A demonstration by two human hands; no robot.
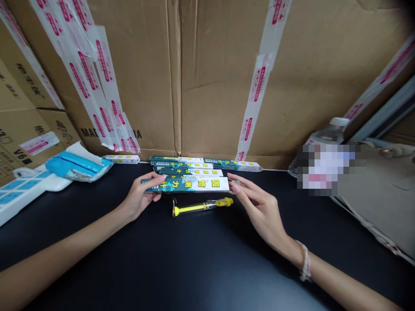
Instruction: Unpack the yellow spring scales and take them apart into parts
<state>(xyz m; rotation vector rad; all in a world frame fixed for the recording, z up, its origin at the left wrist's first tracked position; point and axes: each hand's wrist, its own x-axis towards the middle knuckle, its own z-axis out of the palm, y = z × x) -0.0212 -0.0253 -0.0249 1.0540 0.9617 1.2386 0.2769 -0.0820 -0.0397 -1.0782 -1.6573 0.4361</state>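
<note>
My left hand (140, 194) is closed on the left end of a long, narrow cardboard box (194, 185) printed in teal and white with yellow characters. At the box's right end, the thumb and fingers of my right hand (257, 203) pinch what looks like its end flap. Just below the held box, a yellow and clear tube spring scale (202, 207) with a wire hook at its left end lies on the black table. Whether anything is inside the box is hidden.
Several similar boxes (184, 165) lie behind the held one. Against the large carton (207, 86) rests another narrow box (122, 159). To the left are a blue packet (78, 164) and a white power strip (27, 190); at right, a bottle (327, 134) and grey bag (376, 185).
</note>
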